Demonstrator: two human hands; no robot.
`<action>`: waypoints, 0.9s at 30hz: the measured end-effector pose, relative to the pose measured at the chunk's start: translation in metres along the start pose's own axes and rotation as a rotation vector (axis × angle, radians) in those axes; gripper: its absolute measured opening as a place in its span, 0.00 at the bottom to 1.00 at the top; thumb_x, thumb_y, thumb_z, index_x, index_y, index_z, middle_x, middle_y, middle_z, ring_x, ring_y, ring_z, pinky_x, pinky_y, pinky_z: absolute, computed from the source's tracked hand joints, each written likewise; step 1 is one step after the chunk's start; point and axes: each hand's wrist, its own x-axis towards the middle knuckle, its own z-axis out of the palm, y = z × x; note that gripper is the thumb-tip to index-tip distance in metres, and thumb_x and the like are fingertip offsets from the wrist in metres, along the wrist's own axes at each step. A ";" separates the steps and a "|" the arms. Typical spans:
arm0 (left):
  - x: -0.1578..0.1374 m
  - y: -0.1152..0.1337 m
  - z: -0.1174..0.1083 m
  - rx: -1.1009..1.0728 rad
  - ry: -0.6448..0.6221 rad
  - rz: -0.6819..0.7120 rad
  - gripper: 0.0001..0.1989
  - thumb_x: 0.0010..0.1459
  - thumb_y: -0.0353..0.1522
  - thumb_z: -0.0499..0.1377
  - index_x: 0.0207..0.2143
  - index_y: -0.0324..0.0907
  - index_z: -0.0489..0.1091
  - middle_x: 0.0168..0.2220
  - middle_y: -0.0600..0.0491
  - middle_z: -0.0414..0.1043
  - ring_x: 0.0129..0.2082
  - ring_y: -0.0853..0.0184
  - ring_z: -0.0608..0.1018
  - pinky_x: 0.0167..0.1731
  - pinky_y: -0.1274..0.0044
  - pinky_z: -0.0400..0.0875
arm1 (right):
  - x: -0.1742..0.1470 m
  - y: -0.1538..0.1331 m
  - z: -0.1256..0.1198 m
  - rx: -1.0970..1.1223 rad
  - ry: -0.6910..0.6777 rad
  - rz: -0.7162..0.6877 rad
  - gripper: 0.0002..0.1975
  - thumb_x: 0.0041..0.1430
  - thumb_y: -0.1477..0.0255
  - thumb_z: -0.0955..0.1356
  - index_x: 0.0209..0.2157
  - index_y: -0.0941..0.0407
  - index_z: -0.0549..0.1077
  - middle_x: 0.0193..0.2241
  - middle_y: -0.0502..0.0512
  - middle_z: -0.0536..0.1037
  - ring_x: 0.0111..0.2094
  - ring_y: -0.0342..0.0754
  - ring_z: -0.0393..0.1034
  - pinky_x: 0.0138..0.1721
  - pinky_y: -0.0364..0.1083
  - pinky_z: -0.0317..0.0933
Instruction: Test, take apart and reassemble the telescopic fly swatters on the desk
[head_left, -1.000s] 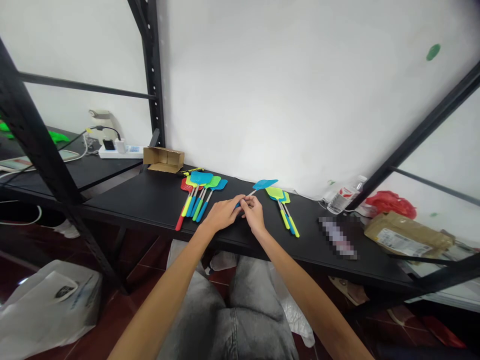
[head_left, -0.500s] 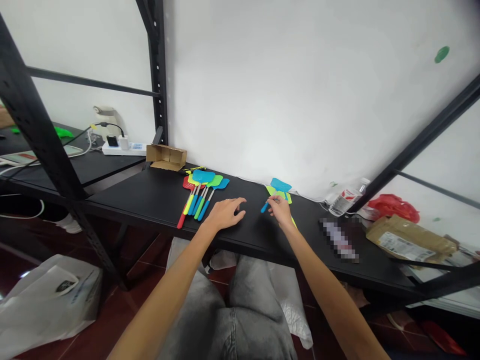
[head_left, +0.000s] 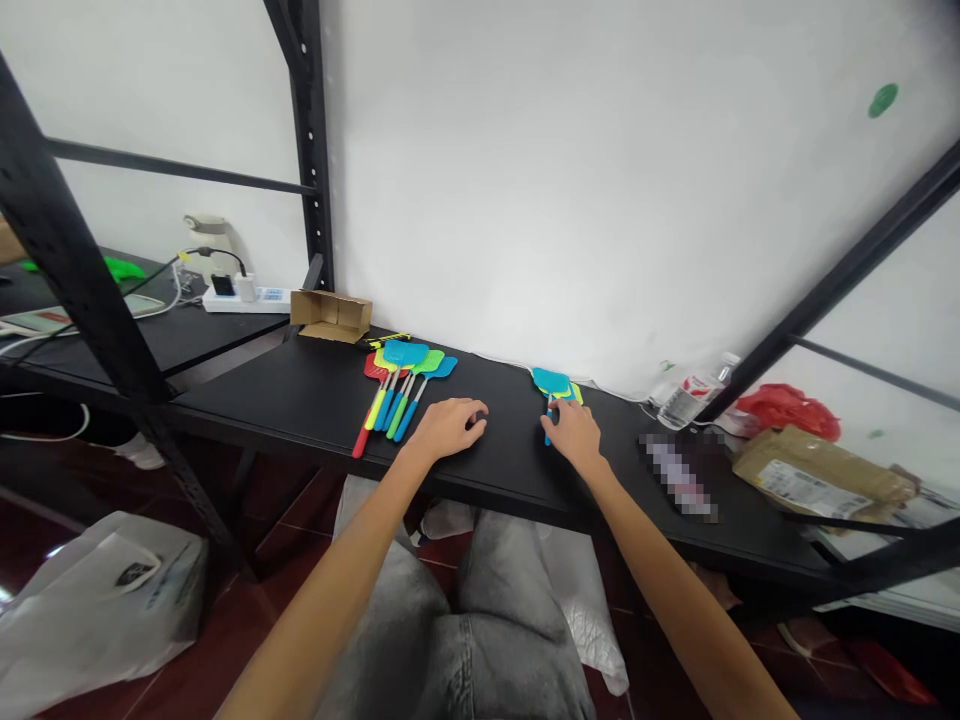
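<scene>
My right hand (head_left: pixel 574 430) has its fingers around the handle of a blue fly swatter (head_left: pixel 551 381). That swatter's head lies over a small pile with a yellow-green fly swatter (head_left: pixel 576 394) under it; my hand hides much of the pile. My left hand (head_left: pixel 450 427) hovers low over or rests on the black table, holding nothing, with its thumb apart from the bent fingers. Left of it lies a fanned group of fly swatters: a red one (head_left: pixel 361 440), a yellow one (head_left: pixel 373 412), a green one (head_left: pixel 395 420) and several blue ones (head_left: pixel 407 420).
An open cardboard box (head_left: pixel 331 318) stands at the table's back left, beside a black-and-yellow item (head_left: pixel 386 341). To the right are a plastic bottle (head_left: pixel 694 395), a blurred-out item (head_left: pixel 677 477), a brown parcel (head_left: pixel 821 480) and a red bag (head_left: pixel 791 411). Black posts (head_left: pixel 309 150) frame the table.
The blue fly swatter in my right hand has come down and turned more upright, its head lower over the pile. My left hand's fingers have curled slightly.
</scene>
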 end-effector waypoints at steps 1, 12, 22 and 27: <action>0.000 0.000 0.000 0.002 -0.001 0.001 0.13 0.63 0.37 0.54 0.47 0.48 0.73 0.38 0.55 0.78 0.41 0.63 0.78 0.35 0.76 0.66 | -0.003 -0.003 0.001 -0.107 -0.009 -0.018 0.19 0.57 0.62 0.70 0.49 0.52 0.75 0.51 0.62 0.74 0.54 0.62 0.64 0.53 0.57 0.57; 0.000 0.000 -0.001 -0.001 -0.009 -0.019 0.12 0.62 0.37 0.54 0.46 0.49 0.74 0.37 0.56 0.78 0.41 0.65 0.78 0.34 0.76 0.65 | -0.006 0.010 -0.002 -0.375 -0.277 -0.045 0.27 0.68 0.63 0.57 0.65 0.56 0.61 0.66 0.63 0.62 0.59 0.62 0.63 0.55 0.55 0.59; 0.001 0.001 -0.001 -0.004 -0.017 -0.032 0.12 0.62 0.37 0.55 0.45 0.48 0.74 0.38 0.55 0.78 0.41 0.64 0.78 0.35 0.76 0.65 | -0.024 0.021 0.004 -0.454 -0.260 -0.173 0.29 0.71 0.63 0.53 0.68 0.61 0.56 0.68 0.62 0.57 0.66 0.61 0.53 0.62 0.56 0.52; 0.001 0.000 0.000 -0.010 -0.013 -0.027 0.12 0.62 0.37 0.55 0.45 0.49 0.75 0.38 0.56 0.78 0.40 0.65 0.78 0.35 0.77 0.66 | -0.029 0.019 0.002 -0.479 -0.318 -0.120 0.34 0.71 0.56 0.50 0.71 0.60 0.48 0.71 0.64 0.49 0.69 0.62 0.47 0.62 0.58 0.51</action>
